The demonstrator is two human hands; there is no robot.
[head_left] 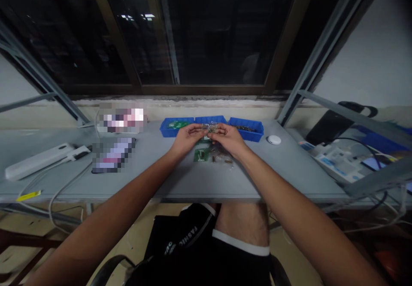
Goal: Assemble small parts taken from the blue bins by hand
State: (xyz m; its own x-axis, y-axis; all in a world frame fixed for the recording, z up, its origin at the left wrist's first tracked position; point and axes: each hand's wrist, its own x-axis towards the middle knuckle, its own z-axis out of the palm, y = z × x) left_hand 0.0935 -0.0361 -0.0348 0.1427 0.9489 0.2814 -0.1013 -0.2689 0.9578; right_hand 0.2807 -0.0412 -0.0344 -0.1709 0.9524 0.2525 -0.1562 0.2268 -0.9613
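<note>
From where I stand, the only word I can make out is on the black shorts (206, 264) at the bottom centre of the frame: white capitals reading "FASHI", with a last letter I can't settle, slanting up the leg. Just lower left of it, more white characters on the same cloth are too distorted to read. The phone screen (116, 153) at centre left is blurred into blocks.

Clear plastic bag (211, 126): crinkled, held at both sides; contents indistinct. Green packet (201, 154): lying on grey tabletop (183, 181), pale and dark contents visible. Clear packet (222, 159): just beside it, brownish pieces inside.
</note>
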